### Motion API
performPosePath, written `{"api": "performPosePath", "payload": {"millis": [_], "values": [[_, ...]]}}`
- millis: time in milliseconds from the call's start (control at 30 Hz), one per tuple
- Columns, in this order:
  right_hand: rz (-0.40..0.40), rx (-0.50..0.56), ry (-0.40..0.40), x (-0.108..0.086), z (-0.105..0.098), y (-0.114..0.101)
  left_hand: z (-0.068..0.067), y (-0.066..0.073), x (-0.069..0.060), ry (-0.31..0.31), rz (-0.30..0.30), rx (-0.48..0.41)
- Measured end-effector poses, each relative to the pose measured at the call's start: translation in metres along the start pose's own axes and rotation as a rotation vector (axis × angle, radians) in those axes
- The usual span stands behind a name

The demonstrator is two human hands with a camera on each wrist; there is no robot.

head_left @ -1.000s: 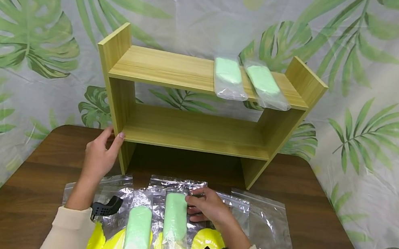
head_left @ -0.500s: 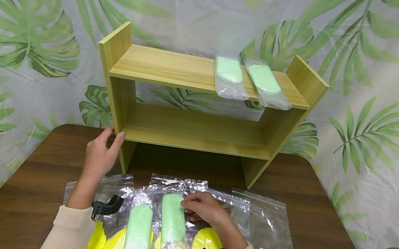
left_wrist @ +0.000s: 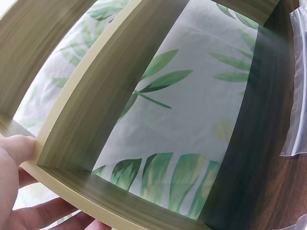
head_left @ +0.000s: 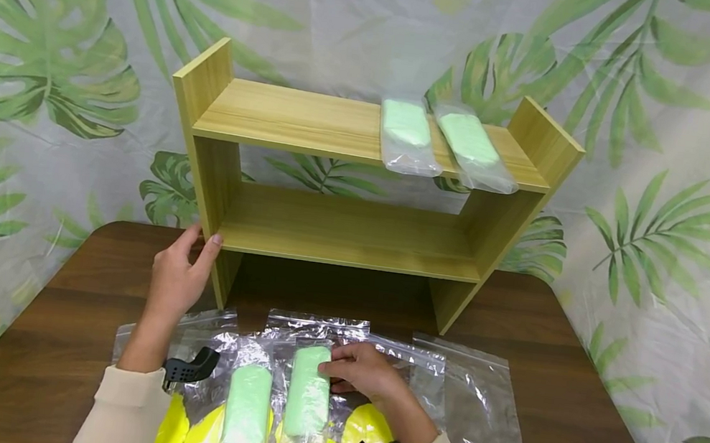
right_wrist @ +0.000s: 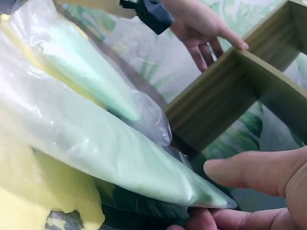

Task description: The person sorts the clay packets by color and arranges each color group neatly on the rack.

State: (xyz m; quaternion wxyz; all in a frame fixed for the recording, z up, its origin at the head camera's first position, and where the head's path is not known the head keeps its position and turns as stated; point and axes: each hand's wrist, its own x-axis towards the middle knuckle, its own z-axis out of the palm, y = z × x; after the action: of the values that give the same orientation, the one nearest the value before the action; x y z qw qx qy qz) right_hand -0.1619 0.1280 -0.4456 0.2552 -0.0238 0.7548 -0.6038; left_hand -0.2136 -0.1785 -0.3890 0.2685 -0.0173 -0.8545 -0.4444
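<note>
My left hand (head_left: 181, 272) grips the left side panel of the wooden shelf (head_left: 339, 249), thumb on the front edge by the middle board; in the left wrist view the fingers (left_wrist: 48, 213) wrap the panel's outer side. My right hand (head_left: 371, 375) holds the upper right edge of a bagged green slab (head_left: 310, 390), thumb above and fingers under it in the right wrist view, where the slab (right_wrist: 120, 153) slants across. Another bagged green slab (head_left: 247, 405) lies just left of it, over bags with yellow pieces (head_left: 202, 440).
Two bagged green slabs (head_left: 406, 124) (head_left: 470, 140) lie on the shelf's top board, their bag ends hanging over its front edge. Clear zip bags (head_left: 480, 386) with yellow pieces cover the front of the brown table (head_left: 573, 432). A leaf-patterned cloth (head_left: 362, 27) hangs behind.
The green slab at my right hand shifted left and tilted, then came back slightly right and straighter. My right hand moved a little left with it. My left hand stayed on the shelf panel.
</note>
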Motion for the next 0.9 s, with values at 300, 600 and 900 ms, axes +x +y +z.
{"api": "performPosePath", "payload": {"millis": [300, 600, 900], "values": [[-0.064, -0.032, -0.02, -0.0014, -0.0014, 0.0003, 0.0008, -0.0002, 0.0004, 0.007, 0.01, 0.001], [-0.08, 0.041, -0.068, -0.0029, -0.0019, -0.0027, 0.0002, -0.0012, 0.0, 0.005, 0.011, 0.009], [-0.069, 0.159, -0.124, -0.005, -0.0001, -0.005, -0.0003, -0.0003, 0.0, -0.004, 0.006, 0.006]]}}
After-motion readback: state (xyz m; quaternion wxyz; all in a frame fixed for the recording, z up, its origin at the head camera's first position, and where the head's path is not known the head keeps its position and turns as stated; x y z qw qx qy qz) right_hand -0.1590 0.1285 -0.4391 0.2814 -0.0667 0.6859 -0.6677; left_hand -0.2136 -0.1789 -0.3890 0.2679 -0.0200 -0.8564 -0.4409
